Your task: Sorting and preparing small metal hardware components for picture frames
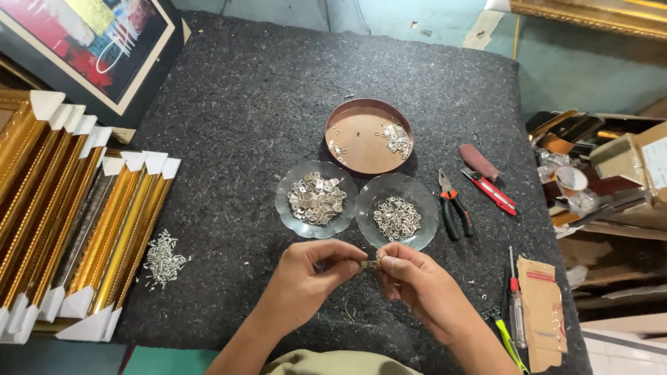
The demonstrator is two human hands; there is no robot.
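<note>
Both hands meeting low centre over dark felt mat (264,104). Left hand (306,274) w/ fingers curled, thumb and forefinger pinched on one end of small metal part (368,264); right hand (417,281) pinched likewise on other end, so part held between the two fingertip pairs, just above mat, just in front of two glass dishes. Part tiny, partly hidden by fingers; exact shape hard to tell. Prob. light, stiff, thin stamped metal, smooth and a bit slippery, easy to drop; best held by flat faces at edges w/ fingertips, as here. Left glass dish (317,199) full of flat silvery plates; right glass dish (397,211) w/ silvery rings or loops; round brown tin (369,136) behind, few bits on its floor. Loose heap of small screws (164,258) at left, near row of gold frame mouldings (76,222) w/ white corner caps. Pliers (453,208), red cutter (492,189), maroon block (478,161) at right; screwdriver (516,305) lower right. Packaging: torn brown card strip (543,312), oblong, red patch on top, right edge of mat; brown cardboard box (636,156) w/ pale label, off mat far right; framed red-and-blue picture (87,42) top left.
</note>
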